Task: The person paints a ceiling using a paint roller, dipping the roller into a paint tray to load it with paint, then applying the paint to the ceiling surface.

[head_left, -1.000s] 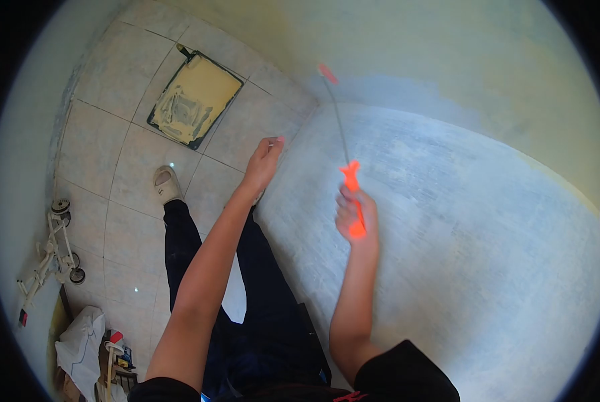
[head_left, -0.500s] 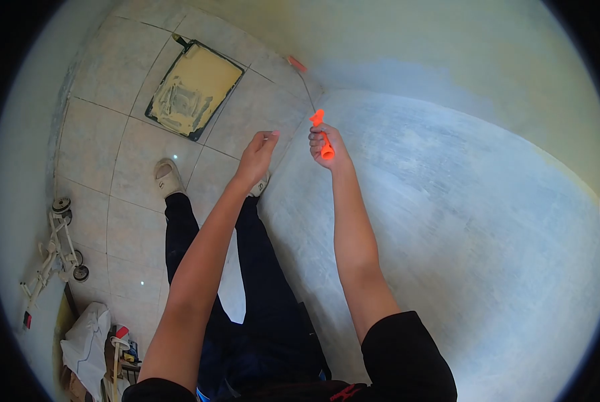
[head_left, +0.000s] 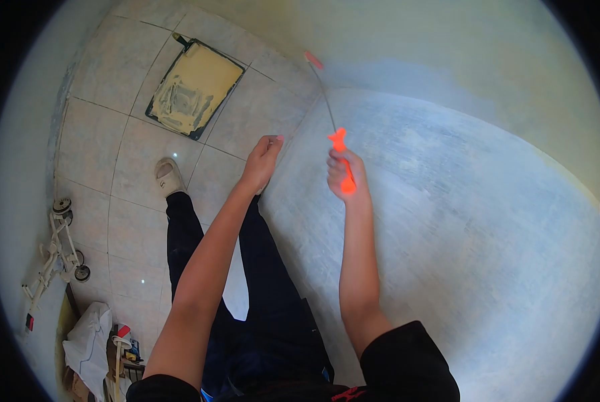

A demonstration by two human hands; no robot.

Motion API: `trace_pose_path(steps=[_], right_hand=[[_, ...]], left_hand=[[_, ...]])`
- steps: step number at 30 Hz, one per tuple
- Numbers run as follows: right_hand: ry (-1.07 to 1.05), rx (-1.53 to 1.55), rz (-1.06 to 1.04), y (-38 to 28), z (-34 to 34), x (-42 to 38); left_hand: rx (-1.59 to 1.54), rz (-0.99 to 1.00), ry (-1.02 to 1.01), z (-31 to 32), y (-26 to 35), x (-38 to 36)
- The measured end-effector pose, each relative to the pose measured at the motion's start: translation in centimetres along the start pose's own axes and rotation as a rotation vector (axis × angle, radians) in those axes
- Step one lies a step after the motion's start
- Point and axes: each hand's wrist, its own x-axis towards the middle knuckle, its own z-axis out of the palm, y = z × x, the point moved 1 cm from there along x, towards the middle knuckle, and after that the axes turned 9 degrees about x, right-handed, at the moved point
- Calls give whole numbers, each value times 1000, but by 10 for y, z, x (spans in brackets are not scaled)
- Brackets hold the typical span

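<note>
My right hand (head_left: 346, 173) is wrapped round the orange handle of a small paint roller (head_left: 338, 139). Its thin metal rod points up and away, and the pinkish roller head (head_left: 314, 61) is close to the wall where it meets the floor corner. My left hand (head_left: 262, 161) hovers over the floor tiles, fingers curled together; what they pinch, if anything, I cannot make out. Ahead and to the left, a dark paint tray (head_left: 219, 107) lies on the floor with pale yellow paint spread in it. A dark handle (head_left: 180, 39) sticks out at its far corner.
A whitish, streaky wall (head_left: 447, 221) rises close on my right and meets a greenish wall (head_left: 460, 40) ahead. Tiled floor (head_left: 139, 221) runs to the left. A white wheeled frame (head_left: 62, 244) and a white sack (head_left: 89, 345) stand at the lower left.
My right hand has come back toward me and slightly right with the roller; the roller head has shifted right. My left hand has moved slightly right and nearer.
</note>
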Motion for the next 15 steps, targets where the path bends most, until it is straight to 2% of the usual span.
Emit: trace_pose_path(steps=[3,6,10,15], right_hand=[[14,3,41,-13,3,94],[-10,34,113,-17,-1,140],[-9,22,114,-4,-2,125],[-37,-20,-20,19,-24,20]], left_hand=[[22,-1,19,-13,8,7],[26,-10,20,-31,4,9],[-2,-55,54,-43,0,2],[-35,-39,49,-42,-19,-5]])
